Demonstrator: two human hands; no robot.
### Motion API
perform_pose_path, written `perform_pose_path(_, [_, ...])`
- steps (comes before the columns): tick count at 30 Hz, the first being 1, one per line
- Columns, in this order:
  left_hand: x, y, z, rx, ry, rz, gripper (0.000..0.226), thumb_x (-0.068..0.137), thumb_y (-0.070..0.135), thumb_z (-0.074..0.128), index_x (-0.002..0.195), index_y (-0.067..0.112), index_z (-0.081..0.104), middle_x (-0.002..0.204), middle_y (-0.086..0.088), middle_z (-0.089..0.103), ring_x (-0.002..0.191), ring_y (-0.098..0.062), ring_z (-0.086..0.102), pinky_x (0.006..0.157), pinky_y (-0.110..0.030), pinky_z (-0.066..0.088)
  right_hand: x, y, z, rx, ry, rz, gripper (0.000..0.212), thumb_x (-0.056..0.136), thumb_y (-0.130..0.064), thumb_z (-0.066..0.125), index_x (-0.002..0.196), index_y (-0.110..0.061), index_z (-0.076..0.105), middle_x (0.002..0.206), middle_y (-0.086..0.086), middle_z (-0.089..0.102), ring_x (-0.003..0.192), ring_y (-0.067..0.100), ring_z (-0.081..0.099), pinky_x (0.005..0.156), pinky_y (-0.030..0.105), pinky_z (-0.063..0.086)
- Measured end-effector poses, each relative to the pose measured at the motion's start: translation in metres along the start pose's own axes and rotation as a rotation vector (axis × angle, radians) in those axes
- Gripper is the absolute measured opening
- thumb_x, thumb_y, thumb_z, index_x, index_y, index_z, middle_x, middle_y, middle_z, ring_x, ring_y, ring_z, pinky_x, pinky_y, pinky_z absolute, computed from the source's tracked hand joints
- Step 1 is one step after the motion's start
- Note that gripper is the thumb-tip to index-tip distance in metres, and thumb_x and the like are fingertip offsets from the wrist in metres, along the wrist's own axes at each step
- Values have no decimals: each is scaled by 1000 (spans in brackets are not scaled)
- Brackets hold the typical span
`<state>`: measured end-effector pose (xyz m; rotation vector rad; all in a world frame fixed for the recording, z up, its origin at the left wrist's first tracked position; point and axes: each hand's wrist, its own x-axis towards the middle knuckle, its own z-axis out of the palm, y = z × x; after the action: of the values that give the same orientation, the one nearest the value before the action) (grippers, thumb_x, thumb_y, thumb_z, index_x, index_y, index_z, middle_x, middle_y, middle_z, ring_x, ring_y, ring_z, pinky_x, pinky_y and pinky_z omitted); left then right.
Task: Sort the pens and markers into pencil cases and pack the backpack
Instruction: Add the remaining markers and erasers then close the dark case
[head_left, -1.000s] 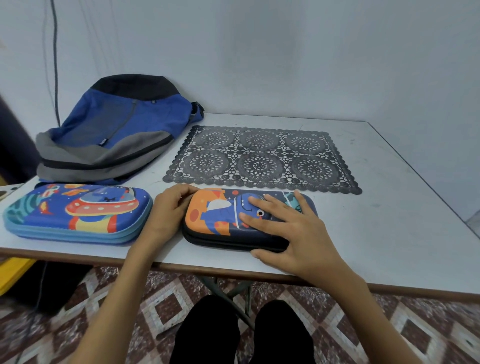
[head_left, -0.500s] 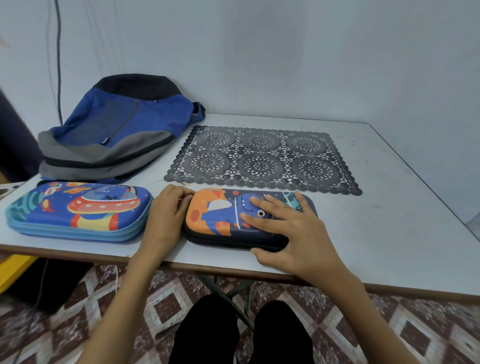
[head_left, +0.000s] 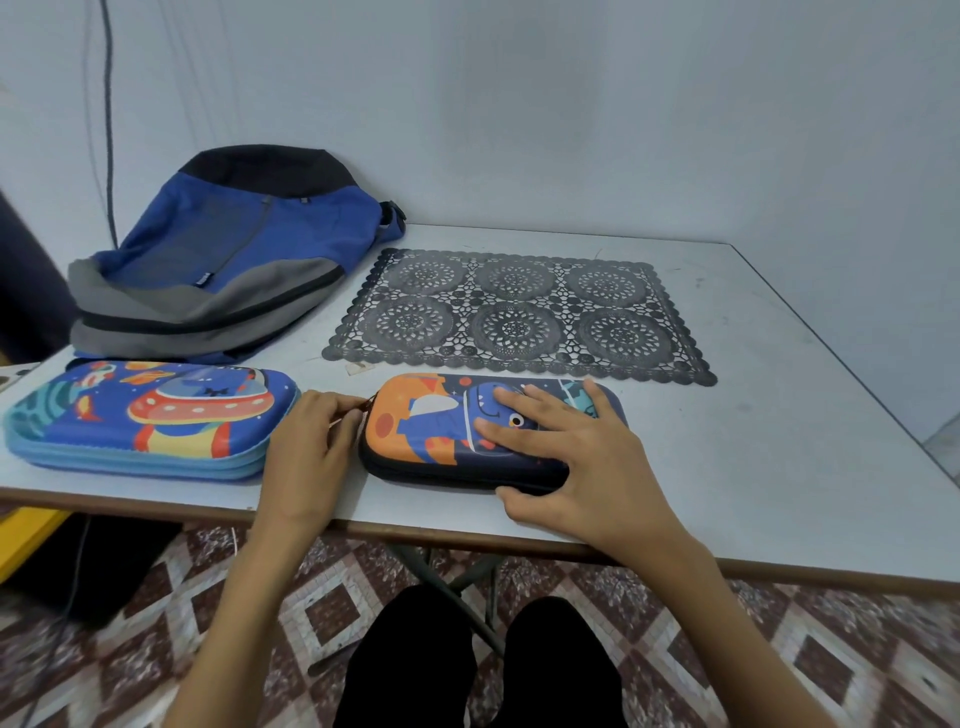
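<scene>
Head view: on the white bench, the right hand presses flat, fingers spread, on the dinosaur pencil case. The left hand pinches its zip pull. A spaceship pencil case and a blue backpack lie to the left.

Backpack behind left case — mat behind right case

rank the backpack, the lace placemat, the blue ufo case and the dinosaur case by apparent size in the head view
1. backpack and lace placemat: too alike to rank, and both lie farther from the camera.
2. blue ufo case.
3. dinosaur case, clearly the smallest.
</scene>
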<state>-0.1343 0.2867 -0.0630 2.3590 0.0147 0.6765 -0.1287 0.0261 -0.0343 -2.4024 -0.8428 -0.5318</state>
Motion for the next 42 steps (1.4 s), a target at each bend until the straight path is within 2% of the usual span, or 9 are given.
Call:
perform_pose_path(4, [-28, 5, -17, -59, -7, 15, 13, 96, 6, 56, 102, 6, 68, 96, -4, 63, 92, -8, 55, 76, -20, 39, 0, -1, 1, -11, 8, 7, 53, 66, -47, 60, 119, -45, 64, 138, -15, 54, 129, 13, 51, 112, 61, 23])
perform_pose_path(7, [-44, 8, -29, -55, -44, 25, 14, 96, 11, 55, 101, 11, 68, 95, 2, 63, 90, -2, 54, 74, -12, 39, 0, -1, 1, -13, 4, 7, 53, 66, -47, 61, 119, -45, 64, 138, -15, 54, 130, 13, 50, 113, 61, 22])
perform_pose_path(10, [-53, 14, -37, -55, -88, 36, 15, 98, 26, 54, 99, 18, 67, 96, 8, 63, 93, 1, 56, 72, -13, 40, 0, -2, -1, 13, -22, 22, 54, 66, -47, 63, 120, -46, 63, 139, -19, 51, 131, 9, 47, 115, 57, 18])
perform_pose_path(22, [-76, 62, -13, -128, -193, 131, 29, 94, 43, 41, 96, 26, 64, 94, 19, 57, 91, 0, 57, 73, -13, 42, 1, -4, -4, -6, -52, 4, 55, 65, -44, 68, 121, -45, 63, 141, -18, 50, 132, 11, 47, 116, 58, 17])
perform_pose_path(31, [-79, 67, -6, -270, -180, 109, 23, 93, 41, 48, 95, 28, 67, 93, 17, 60, 92, -5, 61, 69, -17, 46, -4, 2, -5, -133, -61, -139, 54, 75, -47, 60, 129, -40, 58, 145, -9, 49, 132, 20, 47, 109, 64, 24])
perform_pose_path(34, [-79, 66, -7, -276, -135, 94, 20, 89, 40, 53, 91, 28, 69, 91, 18, 63, 90, -2, 62, 70, -16, 46, -7, -4, -4, -226, 5, -194, 54, 77, -49, 63, 129, -35, 59, 143, 0, 50, 132, 25, 46, 109, 64, 22])
perform_pose_path(36, [-79, 65, -8, -285, -108, 90, 17, 87, 40, 57, 87, 29, 69, 88, 17, 64, 87, -2, 63, 71, -17, 47, -13, -15, 0, -204, 132, -208, 51, 77, -41, 73, 126, -30, 63, 134, 4, 56, 125, 26, 50, 107, 59, 27])
perform_pose_path(39, [-78, 64, -9, -296, -86, 95, 14, 86, 39, 60, 84, 28, 69, 85, 15, 65, 84, -5, 65, 69, -21, 50, -24, -34, 14, -162, 314, -237, 33, 81, -25, 76, 113, -23, 72, 100, 0, 65, 94, 21, 58, 86, 38, 38])
perform_pose_path(42, [-78, 63, -8, -276, -84, 122, 7, 85, 34, 63, 83, 29, 68, 83, 14, 64, 82, -6, 65, 69, -25, 52, -29, -40, 33, -131, 311, -239, 25, 88, -19, 70, 113, -18, 72, 84, -1, 63, 74, 21, 55, 66, 32, 35])
